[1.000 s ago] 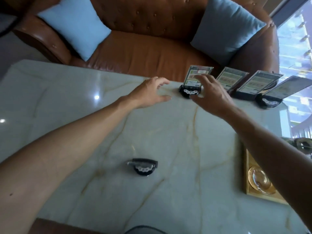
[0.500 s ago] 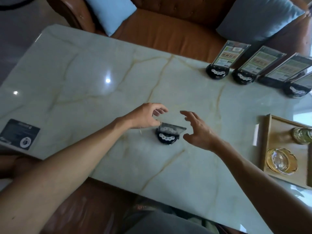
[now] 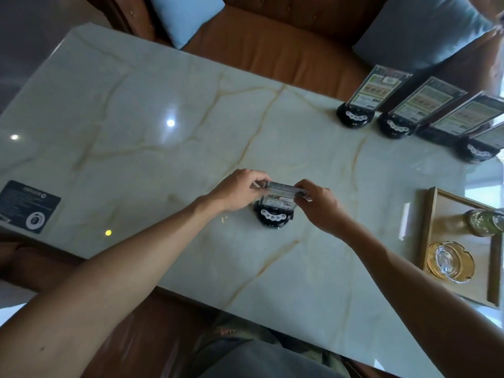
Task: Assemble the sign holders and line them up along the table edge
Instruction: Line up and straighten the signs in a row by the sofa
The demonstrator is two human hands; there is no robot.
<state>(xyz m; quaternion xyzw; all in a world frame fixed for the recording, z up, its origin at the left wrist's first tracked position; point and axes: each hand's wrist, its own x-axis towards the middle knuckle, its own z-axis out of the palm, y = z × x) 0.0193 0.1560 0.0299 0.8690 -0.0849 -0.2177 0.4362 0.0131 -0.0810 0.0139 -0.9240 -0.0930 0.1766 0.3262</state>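
Clear acrylic, a small sign panel (image 3: 281, 190), is pinched at its two ends between both hands. The left hand (image 3: 236, 192) closes thumb and fingers on the panel's left edge, and the right hand (image 3: 317, 204) closes likewise on its right edge, both curled tight around it. The panel stands over a black half-round base (image 3: 273, 220) with a row of white buttons on its front; its lower edge sits at the base's top, though whether it is seated in a slot I cannot tell. The base rests on the pale marble tabletop (image 3: 152, 148), near the middle and toward the person's side.

Well apart, along the far right edge of the tabletop, four assembled sign holders stand in a row: the first sign holder (image 3: 366, 100), a second sign holder (image 3: 409, 114) just beside it, a third sign holder (image 3: 461, 121), and a fourth sign holder (image 3: 482, 148) partly cut off by the frame. Each carries a tilted printed card.

To the right of the hands sits a wooden tray (image 3: 431, 230) holding an amber glass ashtray (image 3: 450, 261) and a glass jar (image 3: 485, 222). A dark card (image 3: 27, 204) lies flat at the left edge. Beyond the tabletop is a brown leather sofa (image 3: 272, 47) with a light blue cushion (image 3: 185, 15) and a grey-blue cushion (image 3: 420, 31).
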